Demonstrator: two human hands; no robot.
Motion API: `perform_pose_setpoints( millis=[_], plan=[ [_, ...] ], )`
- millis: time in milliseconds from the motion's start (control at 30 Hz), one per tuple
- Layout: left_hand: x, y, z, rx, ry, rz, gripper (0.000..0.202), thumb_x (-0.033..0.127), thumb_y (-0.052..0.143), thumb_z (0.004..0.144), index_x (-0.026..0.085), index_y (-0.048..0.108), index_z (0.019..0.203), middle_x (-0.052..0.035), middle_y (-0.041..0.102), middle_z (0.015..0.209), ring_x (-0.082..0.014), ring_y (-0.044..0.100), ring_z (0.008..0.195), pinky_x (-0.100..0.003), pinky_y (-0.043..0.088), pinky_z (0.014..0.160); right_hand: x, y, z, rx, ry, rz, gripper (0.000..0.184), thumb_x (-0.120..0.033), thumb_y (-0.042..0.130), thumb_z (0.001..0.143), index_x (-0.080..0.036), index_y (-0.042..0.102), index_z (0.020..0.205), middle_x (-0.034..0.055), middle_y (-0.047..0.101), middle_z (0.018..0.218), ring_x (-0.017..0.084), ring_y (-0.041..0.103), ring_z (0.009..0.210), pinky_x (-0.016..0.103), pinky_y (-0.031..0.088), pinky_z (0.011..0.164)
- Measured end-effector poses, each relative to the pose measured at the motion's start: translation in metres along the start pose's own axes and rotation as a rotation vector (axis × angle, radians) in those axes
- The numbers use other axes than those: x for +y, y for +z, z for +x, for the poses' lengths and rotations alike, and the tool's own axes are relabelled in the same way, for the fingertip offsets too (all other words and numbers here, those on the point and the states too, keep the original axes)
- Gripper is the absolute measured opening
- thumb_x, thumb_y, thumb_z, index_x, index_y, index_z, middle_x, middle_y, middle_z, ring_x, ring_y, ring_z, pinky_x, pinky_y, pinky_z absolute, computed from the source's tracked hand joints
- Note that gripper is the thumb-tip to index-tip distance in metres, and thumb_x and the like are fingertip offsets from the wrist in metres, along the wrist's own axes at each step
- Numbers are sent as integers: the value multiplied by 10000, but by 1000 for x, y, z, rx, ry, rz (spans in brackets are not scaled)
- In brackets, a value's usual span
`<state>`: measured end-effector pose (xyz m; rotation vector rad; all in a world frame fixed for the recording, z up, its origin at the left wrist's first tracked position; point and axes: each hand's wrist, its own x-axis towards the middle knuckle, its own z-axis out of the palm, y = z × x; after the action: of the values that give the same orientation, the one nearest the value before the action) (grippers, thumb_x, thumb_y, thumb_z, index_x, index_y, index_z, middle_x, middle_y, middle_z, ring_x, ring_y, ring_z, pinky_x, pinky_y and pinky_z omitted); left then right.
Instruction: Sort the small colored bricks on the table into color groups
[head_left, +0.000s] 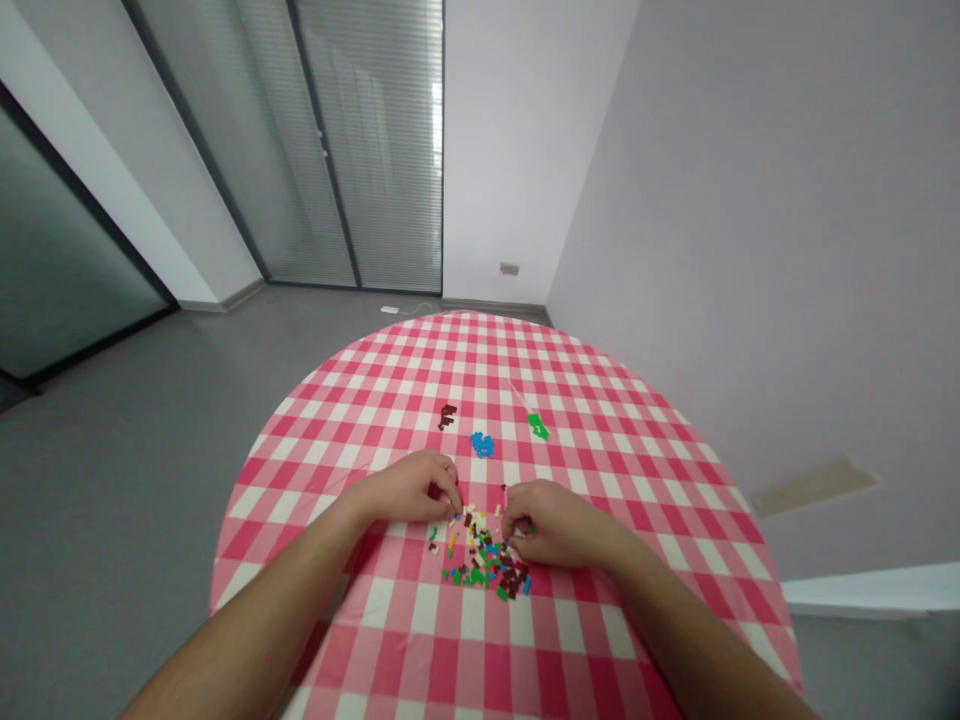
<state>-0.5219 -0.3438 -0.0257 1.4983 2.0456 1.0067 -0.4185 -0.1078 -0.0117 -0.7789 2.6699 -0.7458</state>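
Observation:
A mixed heap of small toy bricks (pixel 480 560) in brown, green, blue, white and yellow lies on the checked cloth between my hands. My left hand (pixel 416 485) reaches to the heap's upper left edge, thumb and fingers pinched together; a bit of blue, seemingly a small brick, shows at the fingertips. From the right, my right hand (pixel 555 522) rests with curled fingers at the heap's side. Its fingertips are pressed together, and what they hold is too small to make out. Beyond the hands are separate groups of blue bricks (pixel 482 445), brown bricks (pixel 447 416) and green bricks (pixel 538 426).
The round table (pixel 420 650) wears a red-and-white checked cloth. A pale wall (pixel 750 250) rises on the right, and glass panels with blinds (pixel 367 150) stand behind. On the floor past the far table edge lies a white power strip (pixel 390 310).

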Motion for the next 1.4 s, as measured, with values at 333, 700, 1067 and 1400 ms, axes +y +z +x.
perform_pose_setpoints(
  millis=[333, 700, 1067, 1400],
  plan=[
    [1, -1, 1, 4, -1, -2, 178, 75, 648, 744, 189, 775, 796, -10, 645, 688, -130, 574, 678, -249, 443, 672, 33, -6, 9, 515, 246, -17, 127, -150, 589, 755, -178, 709, 787, 54, 693, 797, 177, 613, 733, 277, 451, 670],
    [1, -1, 1, 1, 4, 0, 187, 52, 633, 741, 177, 770, 767, -11, 653, 668, -127, 580, 667, -240, 442, 665, 42, -1, 13, 515, 260, -35, 178, -157, 577, 815, -196, 745, 857, 59, 723, 845, 190, 639, 784, 295, 480, 715],
    [4, -1, 2, 6, -22, 10, 163, 78, 637, 760, 179, 764, 759, -8, 652, 669, -124, 584, 672, -237, 447, 672, 35, 4, 13, 436, 205, -117, 256, -166, 532, 890, -191, 762, 1000, 65, 651, 869, 174, 609, 821, 289, 485, 760],
    [2, -1, 2, -3, -20, 9, 166, 75, 629, 759, 174, 760, 775, -14, 670, 709, -130, 598, 693, -246, 458, 687, 35, 8, 17, 424, 153, -98, 279, -152, 516, 908, -185, 738, 1073, 65, 620, 936, 170, 601, 858, 284, 475, 763]
  ],
)
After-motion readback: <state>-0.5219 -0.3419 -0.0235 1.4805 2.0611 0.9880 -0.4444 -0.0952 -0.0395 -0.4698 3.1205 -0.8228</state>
